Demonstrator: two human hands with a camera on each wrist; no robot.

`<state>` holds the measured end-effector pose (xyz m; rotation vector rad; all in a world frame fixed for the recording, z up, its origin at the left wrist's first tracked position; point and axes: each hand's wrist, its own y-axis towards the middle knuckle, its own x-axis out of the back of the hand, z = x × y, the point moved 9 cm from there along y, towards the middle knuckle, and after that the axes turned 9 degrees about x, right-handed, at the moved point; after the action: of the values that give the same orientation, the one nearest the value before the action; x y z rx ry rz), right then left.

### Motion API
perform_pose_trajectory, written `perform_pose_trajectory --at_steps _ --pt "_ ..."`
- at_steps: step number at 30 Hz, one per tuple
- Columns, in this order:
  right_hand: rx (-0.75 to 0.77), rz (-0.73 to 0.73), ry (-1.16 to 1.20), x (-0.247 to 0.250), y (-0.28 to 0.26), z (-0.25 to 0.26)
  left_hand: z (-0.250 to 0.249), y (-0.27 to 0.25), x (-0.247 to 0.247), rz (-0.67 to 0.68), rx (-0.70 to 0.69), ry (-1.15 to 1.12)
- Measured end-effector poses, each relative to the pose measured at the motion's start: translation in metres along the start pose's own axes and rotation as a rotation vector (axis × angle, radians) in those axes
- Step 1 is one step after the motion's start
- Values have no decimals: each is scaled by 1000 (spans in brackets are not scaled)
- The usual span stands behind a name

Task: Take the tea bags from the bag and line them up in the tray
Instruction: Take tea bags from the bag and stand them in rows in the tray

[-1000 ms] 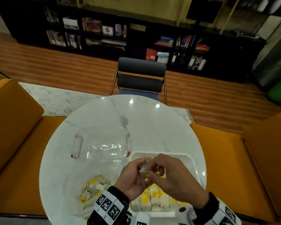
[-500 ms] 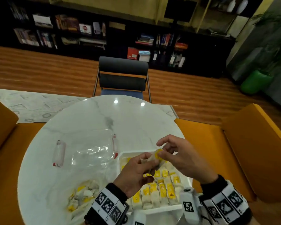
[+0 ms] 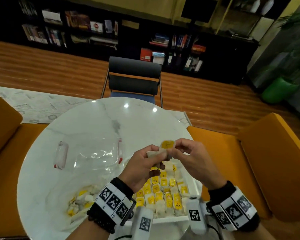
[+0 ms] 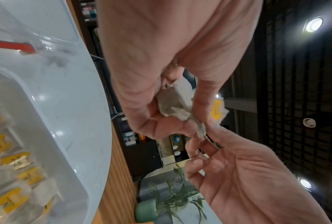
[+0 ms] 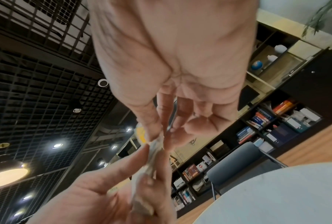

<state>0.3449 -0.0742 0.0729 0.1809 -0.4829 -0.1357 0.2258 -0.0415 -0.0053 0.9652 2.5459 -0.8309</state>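
Both hands hold one tea bag [image 3: 164,149] in the air above the far end of the white tray [image 3: 171,219]. Its yellow tag [image 3: 167,144] faces up. My left hand [image 3: 155,155] grips the crumpled paper pouch [image 4: 172,104]. My right hand [image 3: 177,148] pinches the bag's tag end [image 5: 153,145] between thumb and fingers. Several tea bags [image 3: 163,193] lie in rows in the tray. A clear plastic bag [image 3: 80,201] with several more tea bags lies on the table at the near left, beside my left wrist.
A clear lid with red clips [image 3: 93,156] lies on the round white marble table [image 3: 93,122], left of the tray. Orange seats [image 3: 249,161] flank the table and a dark chair [image 3: 133,78] stands at its far side. The tray sits near the table's front edge.
The hands have lifted the tea bag a little higher and turned it, so its yellow tag now shows on top. Both hands keep their hold.
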Motion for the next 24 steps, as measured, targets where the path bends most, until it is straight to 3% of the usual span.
perform_pose_trajectory --at_steps 4,9,14,19,24 --pt "-56 -116 44 11 8 -26 11 -9 33 -157 30 -57" --pt "-241 3 -84 -27 8 -115 20 -42 94 -340 -7 -281" --pt "-493 77 -42 -98 0 -196 31 -85 128 -489 -8 -205" --pt "-554 98 -44 -147 12 -209 48 -115 142 -594 17 -124" --pt "-598 176 -214 -175 21 -217 63 -118 147 -614 59 -228"
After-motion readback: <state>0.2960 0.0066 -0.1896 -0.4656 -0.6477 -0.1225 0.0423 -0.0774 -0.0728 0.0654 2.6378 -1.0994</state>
